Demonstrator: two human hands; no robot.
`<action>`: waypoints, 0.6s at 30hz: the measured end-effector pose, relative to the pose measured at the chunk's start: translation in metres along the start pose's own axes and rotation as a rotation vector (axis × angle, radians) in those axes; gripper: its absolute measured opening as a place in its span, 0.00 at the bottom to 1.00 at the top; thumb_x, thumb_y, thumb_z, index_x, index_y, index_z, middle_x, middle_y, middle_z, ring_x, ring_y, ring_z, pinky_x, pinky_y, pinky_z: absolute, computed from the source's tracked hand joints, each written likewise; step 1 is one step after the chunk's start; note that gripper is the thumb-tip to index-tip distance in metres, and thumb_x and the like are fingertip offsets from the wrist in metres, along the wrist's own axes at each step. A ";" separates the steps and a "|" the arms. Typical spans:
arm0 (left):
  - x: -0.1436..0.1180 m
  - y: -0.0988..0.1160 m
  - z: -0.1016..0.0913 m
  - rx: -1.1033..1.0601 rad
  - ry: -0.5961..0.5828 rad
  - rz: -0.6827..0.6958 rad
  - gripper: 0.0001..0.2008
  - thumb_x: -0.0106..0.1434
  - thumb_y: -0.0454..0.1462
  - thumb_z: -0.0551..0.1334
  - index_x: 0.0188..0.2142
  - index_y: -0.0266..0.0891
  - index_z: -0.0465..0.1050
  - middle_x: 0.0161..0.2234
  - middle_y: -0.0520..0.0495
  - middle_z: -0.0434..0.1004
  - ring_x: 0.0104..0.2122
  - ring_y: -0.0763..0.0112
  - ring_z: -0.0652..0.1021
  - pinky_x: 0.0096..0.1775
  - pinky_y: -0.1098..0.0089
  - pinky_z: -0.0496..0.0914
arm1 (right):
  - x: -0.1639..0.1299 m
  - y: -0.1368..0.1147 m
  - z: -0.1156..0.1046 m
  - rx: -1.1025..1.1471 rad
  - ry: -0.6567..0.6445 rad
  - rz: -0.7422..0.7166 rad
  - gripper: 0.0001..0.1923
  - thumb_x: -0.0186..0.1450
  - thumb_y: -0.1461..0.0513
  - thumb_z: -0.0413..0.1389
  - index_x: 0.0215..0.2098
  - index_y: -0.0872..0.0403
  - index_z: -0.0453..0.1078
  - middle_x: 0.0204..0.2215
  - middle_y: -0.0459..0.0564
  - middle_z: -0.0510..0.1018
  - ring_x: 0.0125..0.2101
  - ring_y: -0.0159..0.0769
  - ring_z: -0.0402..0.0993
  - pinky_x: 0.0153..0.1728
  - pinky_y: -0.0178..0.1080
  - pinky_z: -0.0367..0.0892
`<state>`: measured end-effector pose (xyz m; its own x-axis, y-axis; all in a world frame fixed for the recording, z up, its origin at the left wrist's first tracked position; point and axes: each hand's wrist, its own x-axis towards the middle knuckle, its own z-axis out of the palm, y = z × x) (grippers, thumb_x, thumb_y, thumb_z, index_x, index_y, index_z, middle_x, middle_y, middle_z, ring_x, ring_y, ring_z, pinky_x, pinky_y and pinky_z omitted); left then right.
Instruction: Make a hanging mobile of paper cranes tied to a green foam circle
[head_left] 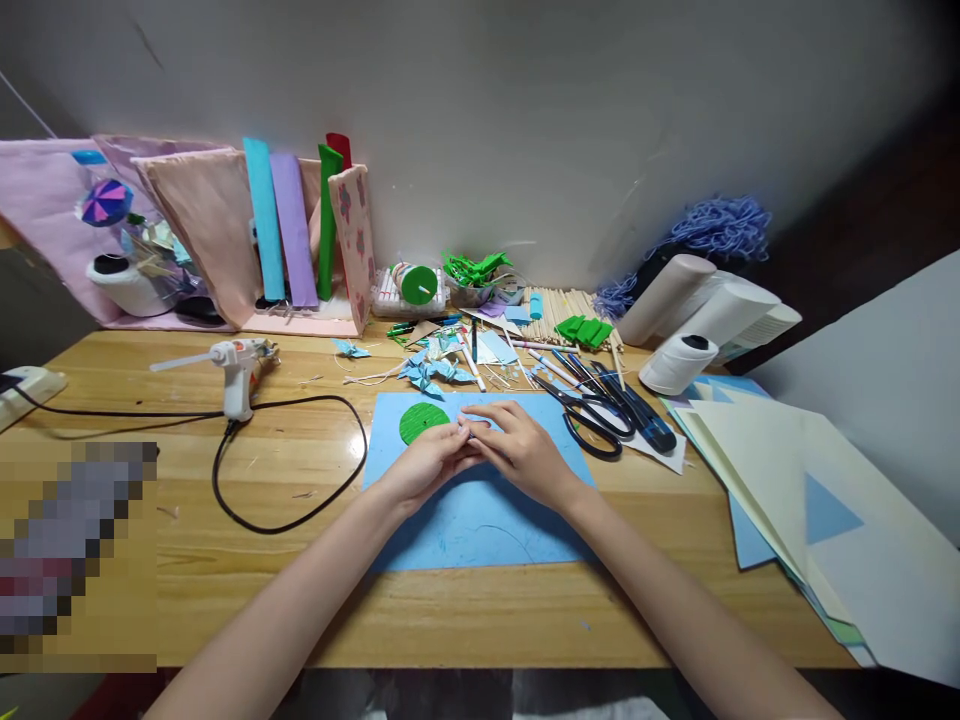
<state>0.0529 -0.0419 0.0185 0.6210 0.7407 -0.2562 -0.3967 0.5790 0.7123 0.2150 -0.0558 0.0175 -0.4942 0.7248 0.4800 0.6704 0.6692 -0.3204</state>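
Note:
My left hand (433,458) and my right hand (523,452) meet over a blue sheet (480,535) on the wooden table. Their fingertips are pinched together, and whatever lies between them is hidden or too small to name. A round green disc (422,424) with a small dark dot at its middle is right behind my left hand, which covers its lower edge. Whether the hand touches the disc, I cannot tell. Black-handled scissors (596,420) lie to the right of my right hand, partly over the sheet's edge. Folded blue paper cranes (435,370) sit just beyond the sheet.
A white glue gun (238,378) stands at left, its black cable (281,528) looped on the table. Behind are pens, wooden sticks (570,305), green strips (583,331) and a pink organizer (199,230). White rolls (731,318) and paper sheets (840,500) occupy the right.

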 end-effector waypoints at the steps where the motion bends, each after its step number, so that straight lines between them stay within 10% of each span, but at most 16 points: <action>1: 0.000 0.000 0.000 0.010 0.001 -0.013 0.06 0.56 0.34 0.62 0.31 0.30 0.73 0.31 0.42 0.77 0.34 0.71 0.76 0.44 0.71 0.66 | 0.000 0.000 -0.002 0.014 -0.026 -0.003 0.16 0.66 0.63 0.48 0.51 0.50 0.67 0.49 0.52 0.71 0.47 0.40 0.63 0.46 0.46 0.65; 11: 0.006 -0.009 -0.004 0.374 0.186 -0.069 0.07 0.56 0.33 0.59 0.22 0.34 0.67 0.20 0.51 0.68 0.20 0.77 0.69 0.27 0.73 0.61 | -0.001 0.006 -0.006 0.322 -0.070 0.168 0.11 0.61 0.63 0.56 0.42 0.49 0.73 0.36 0.49 0.77 0.40 0.37 0.68 0.43 0.44 0.65; 18: 0.001 -0.006 -0.002 0.716 0.094 0.053 0.08 0.56 0.33 0.53 0.21 0.37 0.62 0.20 0.55 0.58 0.22 0.76 0.60 0.26 0.73 0.54 | -0.002 0.004 -0.007 0.338 0.020 0.183 0.06 0.58 0.63 0.60 0.35 0.51 0.74 0.31 0.48 0.77 0.36 0.36 0.68 0.39 0.40 0.65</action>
<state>0.0543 -0.0444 0.0126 0.5394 0.8065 -0.2421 0.1359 0.2003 0.9703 0.2229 -0.0557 0.0203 -0.3696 0.8364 0.4049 0.5250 0.5474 -0.6517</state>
